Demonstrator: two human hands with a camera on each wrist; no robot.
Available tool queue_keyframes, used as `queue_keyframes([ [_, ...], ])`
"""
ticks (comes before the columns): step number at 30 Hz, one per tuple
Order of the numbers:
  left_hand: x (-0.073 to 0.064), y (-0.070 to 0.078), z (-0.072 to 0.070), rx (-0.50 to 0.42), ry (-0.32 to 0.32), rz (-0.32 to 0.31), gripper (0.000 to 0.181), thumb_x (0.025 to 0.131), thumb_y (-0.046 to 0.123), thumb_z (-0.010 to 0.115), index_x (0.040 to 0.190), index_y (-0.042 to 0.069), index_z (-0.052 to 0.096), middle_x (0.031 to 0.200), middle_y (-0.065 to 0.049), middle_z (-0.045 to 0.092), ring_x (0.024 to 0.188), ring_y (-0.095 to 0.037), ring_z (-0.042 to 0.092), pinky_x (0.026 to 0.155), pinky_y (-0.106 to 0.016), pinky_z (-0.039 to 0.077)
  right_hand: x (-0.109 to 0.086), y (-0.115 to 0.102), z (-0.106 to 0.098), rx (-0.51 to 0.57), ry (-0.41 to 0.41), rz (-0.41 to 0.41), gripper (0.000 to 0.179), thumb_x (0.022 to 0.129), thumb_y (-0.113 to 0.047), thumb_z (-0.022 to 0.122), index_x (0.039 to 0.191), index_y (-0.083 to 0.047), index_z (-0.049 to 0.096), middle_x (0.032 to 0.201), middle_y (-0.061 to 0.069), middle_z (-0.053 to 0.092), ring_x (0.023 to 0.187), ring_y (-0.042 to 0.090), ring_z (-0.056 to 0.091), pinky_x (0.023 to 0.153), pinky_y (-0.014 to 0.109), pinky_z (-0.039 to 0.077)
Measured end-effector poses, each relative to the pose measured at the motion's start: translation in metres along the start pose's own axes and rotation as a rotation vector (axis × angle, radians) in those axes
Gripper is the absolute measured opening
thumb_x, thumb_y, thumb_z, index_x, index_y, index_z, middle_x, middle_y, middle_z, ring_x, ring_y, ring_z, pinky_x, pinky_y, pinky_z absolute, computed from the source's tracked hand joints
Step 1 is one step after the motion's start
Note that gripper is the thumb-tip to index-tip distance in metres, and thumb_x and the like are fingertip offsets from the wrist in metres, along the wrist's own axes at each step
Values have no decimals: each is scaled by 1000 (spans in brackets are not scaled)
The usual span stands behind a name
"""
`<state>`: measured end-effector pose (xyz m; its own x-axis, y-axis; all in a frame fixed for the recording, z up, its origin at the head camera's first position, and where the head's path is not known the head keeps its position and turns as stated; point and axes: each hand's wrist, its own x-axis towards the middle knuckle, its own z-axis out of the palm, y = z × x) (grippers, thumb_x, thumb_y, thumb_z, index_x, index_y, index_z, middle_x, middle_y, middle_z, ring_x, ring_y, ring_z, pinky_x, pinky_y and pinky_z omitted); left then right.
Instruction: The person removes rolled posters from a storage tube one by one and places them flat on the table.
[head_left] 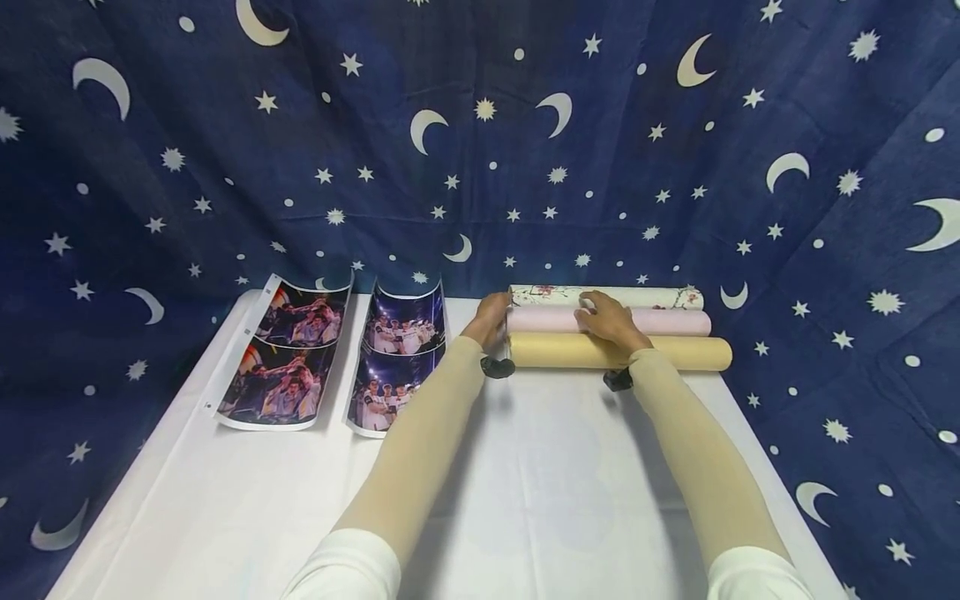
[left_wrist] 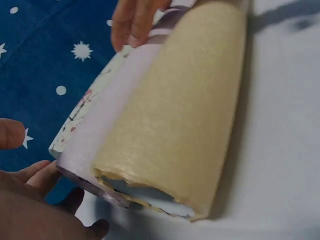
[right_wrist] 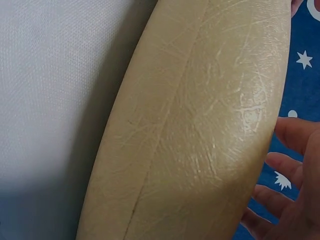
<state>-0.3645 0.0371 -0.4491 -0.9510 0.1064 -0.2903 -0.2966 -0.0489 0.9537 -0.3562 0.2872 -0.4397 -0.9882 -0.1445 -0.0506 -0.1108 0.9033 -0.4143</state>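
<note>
Three rolls of patterned paper or film lie side by side at the back right of the table in the head view. Farthest is a white floral roll (head_left: 645, 297), then a pink roll (head_left: 540, 320), and nearest a yellow roll (head_left: 562, 351). My left hand (head_left: 489, 317) is at their left ends; in the left wrist view its fingers (left_wrist: 44, 177) touch the end of the pink roll (left_wrist: 102, 127). Reaching across the yellow roll, my right hand (head_left: 611, 321) has its spread fingers over the pink and floral rolls. The yellow roll largely fills the right wrist view.
Two curled photo prints, one print (head_left: 288, 383) at the left and another print (head_left: 397, 333) beside it, lie on the white table (head_left: 555, 483). A dark blue cloth (head_left: 480, 133) with moons and stars hangs behind the table and along its sides.
</note>
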Motion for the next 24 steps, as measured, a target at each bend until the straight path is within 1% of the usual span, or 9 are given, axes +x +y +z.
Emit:
queue_keyframes([
  [3, 0, 2, -4, -57, -24, -38, 48, 99, 23, 44, 141, -1, 47, 154, -11, 40, 144, -26, 36, 120, -36, 31, 0, -2, 2, 4, -14, -1, 53, 102, -36, 47, 148, -10, 40, 159, 19, 30, 144, 43, 31, 112, 74, 11],
  [4, 0, 2, -5, -61, -39, -46, 49, 99, 23, 44, 142, -1, 46, 155, -11, 39, 145, -26, 34, 120, -36, 29, 0, -2, 3, 1, -21, -1, 53, 102, -36, 46, 148, -11, 40, 160, 20, 28, 145, 44, 28, 112, 74, 10],
  [9, 7, 3, -6, -35, -105, -68, 52, 101, 25, 44, 147, 2, 40, 161, -8, 30, 149, -23, 26, 122, -36, 24, 1, -2, 3, -6, -13, 10, 51, 102, -37, 45, 146, -11, 42, 162, 20, 22, 147, 45, 23, 113, 75, 7],
  [13, 9, 4, -3, -14, -116, -65, 54, 100, 26, 44, 149, 4, 38, 162, -7, 27, 149, -23, 25, 123, -37, 23, 1, -1, 1, -7, -20, 14, 51, 103, -38, 44, 147, -11, 41, 162, 20, 20, 147, 46, 22, 113, 75, 6],
  [15, 10, 4, -2, -9, -104, -50, 53, 100, 25, 44, 148, 5, 40, 162, -7, 28, 149, -24, 25, 123, -38, 23, 1, -1, 1, -4, -23, 16, 52, 102, -38, 44, 147, -12, 41, 162, 20, 20, 147, 46, 21, 113, 74, 6],
  [19, 10, 7, -1, -15, -96, -8, 50, 100, 25, 42, 148, 8, 42, 162, -7, 27, 151, -26, 21, 124, -40, 20, 1, 0, 0, 3, -11, 13, 53, 101, -37, 47, 147, -12, 40, 162, 19, 20, 147, 46, 20, 112, 75, 7],
  [21, 9, 10, 0, -14, -98, 22, 50, 101, 25, 40, 149, 10, 41, 163, -7, 26, 152, -27, 18, 124, -41, 18, 2, 1, -2, -2, 10, 14, 56, 100, -36, 49, 149, -12, 37, 162, 20, 20, 147, 46, 19, 112, 75, 7],
  [24, 8, 16, 5, -37, -96, 58, 51, 101, 27, 41, 150, 12, 40, 162, -5, 28, 152, -27, 19, 124, -42, 18, 3, 2, -7, -3, 51, 17, 62, 98, -34, 54, 152, -12, 32, 162, 22, 19, 147, 47, 16, 113, 75, 5],
])
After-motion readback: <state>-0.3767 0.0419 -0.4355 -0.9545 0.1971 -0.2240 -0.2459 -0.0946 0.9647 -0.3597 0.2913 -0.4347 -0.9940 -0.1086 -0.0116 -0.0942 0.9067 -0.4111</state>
